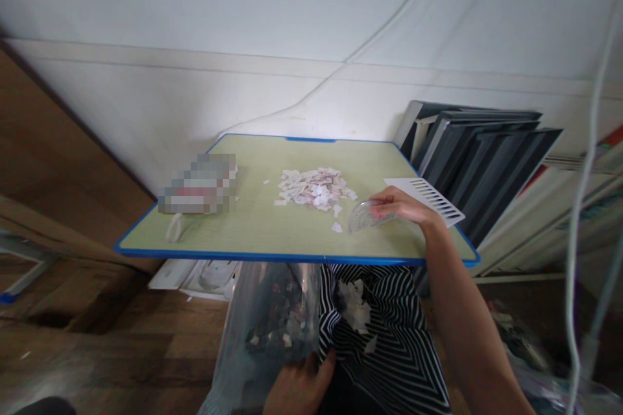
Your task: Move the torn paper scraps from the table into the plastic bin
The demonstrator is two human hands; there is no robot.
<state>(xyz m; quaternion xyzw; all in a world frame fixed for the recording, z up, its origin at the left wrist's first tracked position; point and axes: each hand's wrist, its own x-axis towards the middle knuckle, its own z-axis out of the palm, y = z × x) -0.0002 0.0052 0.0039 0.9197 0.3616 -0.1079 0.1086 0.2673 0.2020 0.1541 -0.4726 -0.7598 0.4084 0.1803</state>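
Note:
My right hand point(396, 203) is closed on a clear protractor point(363, 215), its curved edge facing left, held at the tabletop. Left of the protractor lies a loose pile of small torn paper scraps point(316, 188), with a few stray bits around it. My left hand point(299, 386) is low, below the table's front edge, fingers curled at the side of a clear plastic bag point(228, 343). Paper scraps show inside the bag. Beside it, striped black-and-white cloth point(399, 350) over my lap carries more scraps point(355, 305).
The pale green folding table point(253, 233) has a blue rim. A blurred-out box point(199, 188) and a white loop point(174, 228) are at its left. A white slotted sheet point(428, 198) lies at the right. Dark panels point(477, 155) lean on the wall; a white cable point(581, 207) hangs right.

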